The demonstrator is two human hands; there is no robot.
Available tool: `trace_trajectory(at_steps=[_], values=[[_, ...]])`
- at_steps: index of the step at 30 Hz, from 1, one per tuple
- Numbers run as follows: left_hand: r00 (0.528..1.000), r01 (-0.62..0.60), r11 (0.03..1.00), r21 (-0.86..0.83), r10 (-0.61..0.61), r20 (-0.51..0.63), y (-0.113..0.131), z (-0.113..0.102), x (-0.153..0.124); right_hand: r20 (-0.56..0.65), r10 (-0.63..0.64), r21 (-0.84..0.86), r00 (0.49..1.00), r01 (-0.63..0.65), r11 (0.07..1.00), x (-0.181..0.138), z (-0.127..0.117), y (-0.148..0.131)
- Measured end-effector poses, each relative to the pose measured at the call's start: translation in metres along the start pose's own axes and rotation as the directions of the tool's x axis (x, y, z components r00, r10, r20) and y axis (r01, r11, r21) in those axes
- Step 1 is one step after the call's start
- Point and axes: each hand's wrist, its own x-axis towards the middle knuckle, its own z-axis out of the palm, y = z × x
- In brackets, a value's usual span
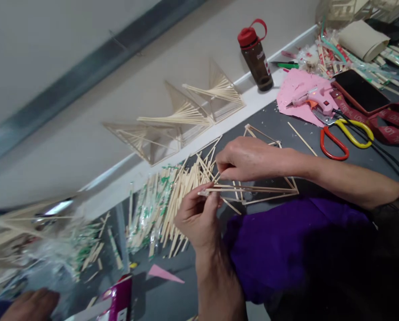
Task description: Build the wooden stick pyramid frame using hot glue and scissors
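Stick frame (pixel 269 189): open frame of thin pale wooden sticks, edges joined into triangles, held low over the grey floor, just in front of the purple cloth; far end reaches under the right forearm.
Loose stick (pixel 219 190): one pale stick laid along the frame's near edge, pinched at its left end.
Left hand (pixel 197 218): fingers curled, thumb and fingertips closed on the left end of the loose stick where the frame's sticks meet.
Right hand (pixel 244 158): knuckles up, fingers bent down, tips pinched on sticks at the frame's left corner, just above the left hand.
Stick pile (pixel 176 191): many loose sticks heaped on the floor just left of both hands, some seen in clear wrappers with green print.
Purple cloth (pixel 273 245): seen over the person's lap, below the frame.
Finished frames (pixel 182 116): three stick shapes with fanned sticks leaned against the pale wall.
Bottle (pixel 255 55): brown, red cap, upright by the white skirting.
Glue gun (pixel 315 100): pink, laid on pink paper (pixel 295 93).
Scissors (pixel 345 133): red and yellow handles, near the glue gun.
Phone (pixel 360 91): dark screen, flat, beside a red strap.
Other hand (pixel 30 305): another person's hand, bottom left, blurred.
Floor (pixel 172 298): dark grey, littered with scraps.
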Motion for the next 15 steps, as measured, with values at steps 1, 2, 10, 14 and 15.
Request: trace_trajectory(at_steps=[1, 2, 10, 14, 15], values=[[1.000, -0.003, 1.000, 0.011, 0.003, 0.005, 0.000, -0.001, 0.000, 0.007, 0.007, -0.002, 1.000, -0.007, 1.000, 0.000, 0.000, 0.000], [1.000, -0.004, 1.000, 0.022, 0.004, 0.014, -0.001, -0.001, 0.000, 0.016, 0.013, -0.005, 1.000, -0.013, 1.000, -0.001, -0.001, -0.001], [0.995, 0.024, 1.000, -0.020, -0.022, 0.096, 0.000, -0.004, 0.010, 0.182, 0.030, -0.028, 0.983, -0.025, 0.999, -0.003, -0.003, -0.004], [0.994, 0.039, 0.997, -0.065, -0.032, 0.109, 0.002, -0.005, 0.025, 0.147, 0.052, -0.062, 0.988, -0.043, 0.997, -0.004, -0.003, -0.008], [0.993, 0.043, 0.996, -0.073, -0.034, 0.117, 0.002, -0.005, 0.029, 0.119, 0.041, -0.065, 0.992, -0.034, 0.997, -0.005, -0.003, -0.009]])
